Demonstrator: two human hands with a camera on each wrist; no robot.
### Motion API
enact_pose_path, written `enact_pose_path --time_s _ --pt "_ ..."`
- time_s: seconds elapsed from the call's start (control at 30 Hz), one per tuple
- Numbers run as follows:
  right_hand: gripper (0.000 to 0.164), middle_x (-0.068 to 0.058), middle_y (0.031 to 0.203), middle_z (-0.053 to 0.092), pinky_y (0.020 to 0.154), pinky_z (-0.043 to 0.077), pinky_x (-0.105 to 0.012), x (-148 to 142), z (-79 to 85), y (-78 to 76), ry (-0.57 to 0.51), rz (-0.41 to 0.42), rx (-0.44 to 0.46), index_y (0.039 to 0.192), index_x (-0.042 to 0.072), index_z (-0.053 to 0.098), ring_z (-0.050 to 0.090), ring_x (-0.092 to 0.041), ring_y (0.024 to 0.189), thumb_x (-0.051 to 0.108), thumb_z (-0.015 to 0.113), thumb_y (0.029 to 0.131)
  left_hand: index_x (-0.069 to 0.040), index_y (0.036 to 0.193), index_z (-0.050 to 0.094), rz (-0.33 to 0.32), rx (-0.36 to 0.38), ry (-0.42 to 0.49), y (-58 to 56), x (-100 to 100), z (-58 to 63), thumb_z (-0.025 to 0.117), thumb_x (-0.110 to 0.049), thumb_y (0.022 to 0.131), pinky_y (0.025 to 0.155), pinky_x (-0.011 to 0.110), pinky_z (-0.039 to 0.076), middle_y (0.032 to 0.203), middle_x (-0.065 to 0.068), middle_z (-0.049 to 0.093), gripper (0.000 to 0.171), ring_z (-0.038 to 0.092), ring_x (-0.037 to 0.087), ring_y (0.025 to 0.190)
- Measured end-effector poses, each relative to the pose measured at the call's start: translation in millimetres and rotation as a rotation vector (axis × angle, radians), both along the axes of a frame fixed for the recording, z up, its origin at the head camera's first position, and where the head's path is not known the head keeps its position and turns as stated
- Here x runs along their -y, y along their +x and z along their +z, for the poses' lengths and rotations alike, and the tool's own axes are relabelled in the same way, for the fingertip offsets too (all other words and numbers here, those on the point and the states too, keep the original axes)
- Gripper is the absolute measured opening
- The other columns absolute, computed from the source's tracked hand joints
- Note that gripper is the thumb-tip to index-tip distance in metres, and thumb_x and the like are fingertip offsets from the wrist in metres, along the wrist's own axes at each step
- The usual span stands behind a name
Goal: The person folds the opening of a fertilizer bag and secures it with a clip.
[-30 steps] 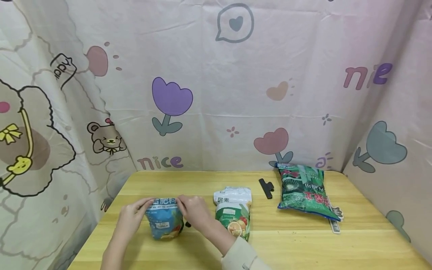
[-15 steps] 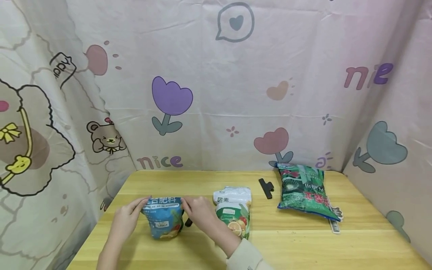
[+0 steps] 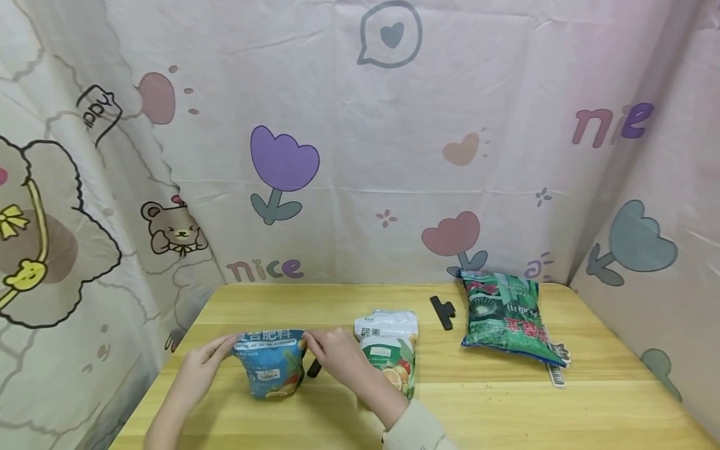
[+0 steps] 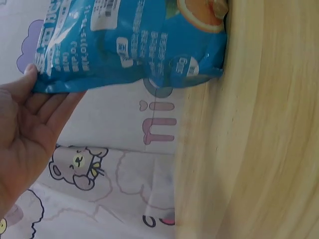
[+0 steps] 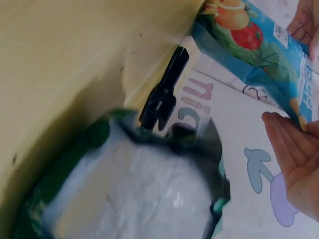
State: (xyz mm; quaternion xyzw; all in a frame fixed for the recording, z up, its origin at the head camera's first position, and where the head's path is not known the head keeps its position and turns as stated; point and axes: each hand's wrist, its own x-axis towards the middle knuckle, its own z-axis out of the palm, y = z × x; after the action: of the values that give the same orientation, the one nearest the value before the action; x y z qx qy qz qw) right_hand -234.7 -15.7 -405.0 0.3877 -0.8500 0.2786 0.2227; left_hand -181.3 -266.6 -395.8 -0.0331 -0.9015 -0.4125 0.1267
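Note:
A blue fertilizer bag [image 3: 270, 375] with fruit printed on it stands upright on the table, its top edge stretched between both hands. My left hand [image 3: 194, 374] pinches the upper left corner; in the left wrist view the thumb of the left hand [image 4: 27, 129] lies on the front and the fingers behind. At the other top corner, my right hand [image 3: 340, 355] pinches the bag between thumb and fingers. Behind the right hand, a black clip [image 3: 314, 367] lies beside the bag; the right wrist view shows this clip [image 5: 162, 97] whole.
A green and white bag [image 3: 388, 350] stands just right of the blue one, partly behind the right forearm. Farther right lie a second black clip [image 3: 444, 312] and a large green bag [image 3: 500, 319] over a flat printed piece [image 3: 557, 375]. Printed cloth [image 3: 349, 137] hangs around the wooden table [image 3: 484, 412].
My hands have moved apart, the left one farther left, and the blue bag's top edge is drawn out wider. More of the clip beside it now shows. The other bags stay put.

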Motion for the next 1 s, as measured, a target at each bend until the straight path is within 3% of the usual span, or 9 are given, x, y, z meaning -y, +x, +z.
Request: enact_pose_path --time_s 0.17,0.27,0.33,0.4,0.47,0.6,0.73,0.83,1.0 --pt "0.029 0.013 0.046 0.026 0.036 0.016 -0.01 1 0.7 0.6 -0.029 -0.034 -0.022 0.08 0.009 0.07 0.015 0.005 0.038 0.018 0.048 0.097 0.008 0.121 0.055 0.028 0.021 0.002 -1.5 -3 2.3 0.04 -0.036 0.099 0.086 0.056 0.04 0.119 0.027 0.054 0.052 0.057 0.041 0.1" --pt "0.04 0.01 0.044 0.026 0.036 0.021 -0.014 -1 4.4 2.7 -0.058 -0.03 0.142 0.086 0.007 0.072 0.016 0.001 0.036 0.027 0.041 0.1 0.009 0.121 0.055 0.024 0.007 -0.007 -1.1 -2 1.6 0.04 -0.035 0.099 0.086 0.056 0.04 0.118 0.027 0.054 0.051 0.056 0.041 0.101" --pt "0.047 0.009 0.047 0.043 0.042 0.036 -0.014 -3 8.2 3.8 -0.118 -0.051 0.269 0.093 0.006 0.072 0.033 0.003 0.039 0.033 0.035 0.101 0.007 0.12 0.057 0.014 -0.02 -0.016 -0.9 -2 1.1 0.041 -0.033 0.099 0.084 0.055 0.042 0.115 0.026 0.057 0.047 0.056 0.041 0.1" --pt "0.048 0.003 0.052 0.052 0.046 0.042 -0.02 -4 11.7 3.5 -0.178 -0.092 0.374 0.098 0.005 0.071 0.041 -0.005 0.041 0.035 0.033 0.101 0.001 0.121 0.058 0.009 -0.021 -0.01 -1.2 -1 0.7 0.042 -0.034 0.099 0.072 0.046 0.049 0.092 0.024 0.063 0.044 0.061 0.034 0.08" --pt "0.04 -0.002 0.066 0.062 0.051 0.046 -0.023 -4 13.4 2.1 -0.209 -0.145 0.408 0.102 0.003 0.069 0.049 -0.008 0.048 0.029 0.039 0.1 -0.006 0.122 0.058 0.011 -0.013 -0.005 -1.9 -1 1.1 0.046 -0.036 0.097 0.056 0.037 0.047 0.074 0.016 0.06 0.041 0.055 0.024 0.061" --pt "0.019 -0.007 0.079 0.065 0.041 0.039 -0.022 -1 8.8 -1.2 -0.068 -0.262 0.418 0.103 0.003 0.067 0.046 -0.009 0.043 0.012 0.054 0.093 -0.012 0.124 0.057 0.022 0.025 0.009 -2.7 -2 1.5 0.053 -0.04 0.092 0.045 0.029 0.036 0.078 0.009 0.062 0.043 0.049 0.014 0.056" --pt "0.021 -0.007 0.09 0.065 0.042 0.04 -0.024 5 -2.3 -2.8 0.162 -0.356 0.397 0.105 0.008 0.067 0.055 -0.016 0.055 0.004 0.062 0.085 -0.01 0.124 0.058 0.016 0.026 0.005 -2.9 -1 0.4 0.055 -0.04 0.091 0.056 0.03 0.045 0.11 0.016 0.062 0.045 0.062 0.026 0.085" --pt "0.027 -0.007 0.09 0.062 0.049 0.045 -0.027 9 -10.4 -3.2 0.309 -0.384 0.352 0.103 0.012 0.068 0.059 -0.021 0.071 0.002 0.067 0.078 -0.01 0.124 0.057 0.006 0.031 0.012 -3.2 -1 0.6 0.055 -0.04 0.091 0.066 0.036 0.05 0.114 0.019 0.06 0.045 0.06 0.034 0.096" --pt "0.016 -0.008 0.081 0.058 0.054 0.047 -0.029 12 -24.3 -3.2 0.448 -0.392 0.281 0.09 0.01 0.068 0.057 -0.021 0.071 0.004 0.071 0.075 -0.009 0.124 0.058 -0.004 0.034 0.017 -2.8 -2 2.3 0.056 -0.038 0.091 0.072 0.044 0.05 0.114 0.021 0.059 0.044 0.059 0.036 0.098"
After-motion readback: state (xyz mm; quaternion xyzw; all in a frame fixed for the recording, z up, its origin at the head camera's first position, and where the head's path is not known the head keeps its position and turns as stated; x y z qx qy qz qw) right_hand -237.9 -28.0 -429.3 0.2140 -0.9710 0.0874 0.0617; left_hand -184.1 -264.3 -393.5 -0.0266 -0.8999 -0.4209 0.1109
